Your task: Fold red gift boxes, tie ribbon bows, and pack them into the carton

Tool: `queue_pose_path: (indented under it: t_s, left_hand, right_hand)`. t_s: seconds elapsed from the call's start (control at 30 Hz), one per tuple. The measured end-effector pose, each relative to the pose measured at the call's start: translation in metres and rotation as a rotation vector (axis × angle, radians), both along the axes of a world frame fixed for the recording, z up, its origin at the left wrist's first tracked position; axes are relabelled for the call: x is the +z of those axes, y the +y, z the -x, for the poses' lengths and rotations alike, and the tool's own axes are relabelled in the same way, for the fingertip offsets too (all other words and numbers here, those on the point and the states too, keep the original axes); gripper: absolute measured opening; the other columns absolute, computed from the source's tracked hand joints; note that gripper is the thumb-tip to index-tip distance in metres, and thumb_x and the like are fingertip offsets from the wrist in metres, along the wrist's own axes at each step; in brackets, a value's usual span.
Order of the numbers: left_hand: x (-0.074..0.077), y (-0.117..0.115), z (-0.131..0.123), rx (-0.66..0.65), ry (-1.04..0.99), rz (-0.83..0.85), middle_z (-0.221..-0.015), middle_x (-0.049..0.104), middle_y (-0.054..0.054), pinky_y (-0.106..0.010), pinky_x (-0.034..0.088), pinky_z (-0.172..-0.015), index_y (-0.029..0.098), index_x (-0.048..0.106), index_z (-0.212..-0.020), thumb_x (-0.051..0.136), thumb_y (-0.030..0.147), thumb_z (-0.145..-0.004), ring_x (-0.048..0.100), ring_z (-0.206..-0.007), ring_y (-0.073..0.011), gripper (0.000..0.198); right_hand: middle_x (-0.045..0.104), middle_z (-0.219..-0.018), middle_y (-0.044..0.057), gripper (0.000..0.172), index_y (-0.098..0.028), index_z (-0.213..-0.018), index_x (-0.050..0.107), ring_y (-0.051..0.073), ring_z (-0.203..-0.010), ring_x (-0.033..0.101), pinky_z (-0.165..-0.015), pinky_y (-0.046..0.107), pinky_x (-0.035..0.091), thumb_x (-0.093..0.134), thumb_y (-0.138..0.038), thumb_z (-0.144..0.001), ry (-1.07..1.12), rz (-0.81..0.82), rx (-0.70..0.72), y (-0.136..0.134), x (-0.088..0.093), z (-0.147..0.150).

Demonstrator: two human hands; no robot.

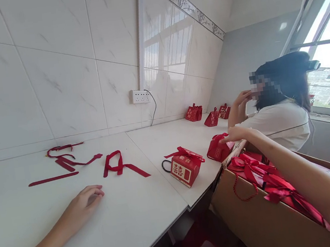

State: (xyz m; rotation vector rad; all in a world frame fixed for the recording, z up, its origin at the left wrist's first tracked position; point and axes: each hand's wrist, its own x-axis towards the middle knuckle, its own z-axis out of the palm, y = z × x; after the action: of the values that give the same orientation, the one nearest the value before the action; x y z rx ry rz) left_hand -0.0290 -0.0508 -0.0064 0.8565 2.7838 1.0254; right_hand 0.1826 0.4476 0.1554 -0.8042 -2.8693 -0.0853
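Observation:
My left hand (88, 199) lies on the white table, its fingers loosely bent with a gap beside the thumb and nothing between them. Beyond it are a flat red strip (53, 179) and a looped red ribbon (118, 162). My right hand (235, 133) reaches over the carton to a red gift box (216, 149) on the table, its fingers on the top; part of that box is hidden behind the hand. Between my hands a red candy box (186, 167) with gold characters and a bow stands on the table, a black loop (165, 166) beside it.
An open cardboard carton (228, 200) at the right holds several red boxes with bows. More red bags (193, 112) stand at the table's back. Another person (277, 116) is at the far right. Red cords (60, 150) lie near the wall socket (140, 96) side.

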Motion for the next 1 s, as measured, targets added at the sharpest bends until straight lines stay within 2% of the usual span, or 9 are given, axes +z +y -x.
queue_pose_path:
  t_s: [0.07,0.13,0.23,0.3,0.43,0.57,0.67,0.77,1.0]
  left_hand:
    - [0.005,0.001,-0.004,-0.004,-0.008,0.0,-0.117,0.064,-0.008,-0.034,0.054,-0.078,0.022,0.065,-0.076,0.044,0.051,-0.074,0.066,-0.091,-0.0239,0.036]
    - [0.01,0.003,-0.009,-0.004,-0.02,0.005,-0.117,0.063,-0.008,-0.035,0.054,-0.079,0.022,0.065,-0.076,0.043,0.052,-0.072,0.066,-0.091,-0.0242,0.037]
    - [0.014,0.004,-0.013,-0.001,-0.027,0.01,-0.118,0.063,-0.008,-0.035,0.054,-0.083,0.022,0.064,-0.076,0.041,0.052,-0.072,0.065,-0.097,-0.0247,0.038]
    - [0.015,0.004,-0.014,-0.007,-0.03,0.011,-0.118,0.063,-0.008,-0.035,0.053,-0.085,0.022,0.063,-0.076,0.04,0.051,-0.071,0.064,-0.099,-0.0248,0.038]
    - [0.013,0.004,-0.013,-0.016,-0.023,0.01,-0.118,0.063,-0.007,-0.035,0.053,-0.085,0.022,0.064,-0.077,0.04,0.05,-0.072,0.065,-0.095,-0.0237,0.037]
    - [0.013,0.003,-0.014,-0.026,0.003,0.007,-0.117,0.063,-0.007,-0.033,0.054,-0.082,0.022,0.064,-0.079,0.04,0.048,-0.075,0.065,-0.091,-0.0219,0.036]
    - [0.014,0.002,-0.015,-0.044,0.002,0.018,-0.118,0.063,-0.007,-0.032,0.053,-0.084,0.021,0.064,-0.081,0.04,0.046,-0.076,0.065,-0.091,-0.0213,0.035]
    - [0.014,0.001,-0.015,-0.047,-0.01,0.018,-0.119,0.062,-0.007,-0.032,0.054,-0.083,0.021,0.064,-0.082,0.041,0.045,-0.076,0.065,-0.092,-0.0217,0.034]
    - [0.016,0.002,-0.016,-0.031,-0.019,0.062,-0.122,0.062,-0.007,-0.031,0.053,-0.083,0.021,0.064,-0.083,0.039,0.043,-0.076,0.064,-0.098,-0.0226,0.034]
  right_hand:
    - [0.067,-0.107,0.022,0.085,-0.01,-0.124,0.057,0.041,-0.102,0.061,-0.085,0.048,0.047,0.063,-0.071,-0.065,-0.069,0.046,0.03,-0.029,0.004,0.008]
    - [0.057,-0.13,0.018,0.098,-0.016,-0.143,0.036,0.036,-0.118,0.054,-0.096,0.043,0.043,0.061,-0.071,-0.066,-0.124,0.106,0.116,-0.066,0.0,0.013]
    - [0.045,-0.141,0.019,0.123,-0.016,-0.151,0.001,0.038,-0.121,0.051,-0.095,0.044,0.042,0.065,-0.069,-0.061,-0.298,0.253,0.191,-0.115,-0.016,0.015]
    - [0.049,-0.137,0.021,0.129,-0.017,-0.15,-0.009,0.039,-0.12,0.052,-0.092,0.045,0.044,0.068,-0.066,-0.06,-0.361,0.315,0.163,-0.134,-0.03,0.015]
    - [0.049,-0.133,0.02,0.12,-0.021,-0.15,-0.008,0.038,-0.115,0.054,-0.088,0.044,0.045,0.068,-0.056,-0.064,-0.257,0.386,0.156,-0.139,-0.052,0.015]
    - [0.043,-0.132,0.02,0.111,-0.023,-0.148,-0.005,0.036,-0.111,0.055,-0.081,0.046,0.049,0.069,-0.042,-0.067,-0.008,0.267,0.388,-0.143,-0.059,0.01]
    - [0.041,-0.131,0.019,0.103,-0.023,-0.146,0.0,0.037,-0.113,0.053,-0.076,0.047,0.053,0.067,-0.027,-0.068,0.153,0.042,0.619,-0.16,-0.052,0.002]
    - [0.04,-0.133,0.019,0.098,-0.024,-0.145,0.004,0.037,-0.119,0.049,-0.083,0.051,0.052,0.065,-0.017,-0.068,0.242,-0.141,0.78,-0.181,-0.037,-0.008]
    - [0.042,-0.135,0.018,0.091,-0.026,-0.148,0.002,0.037,-0.123,0.046,-0.091,0.055,0.05,0.064,-0.029,-0.08,0.268,-0.234,0.908,-0.213,-0.01,-0.033]
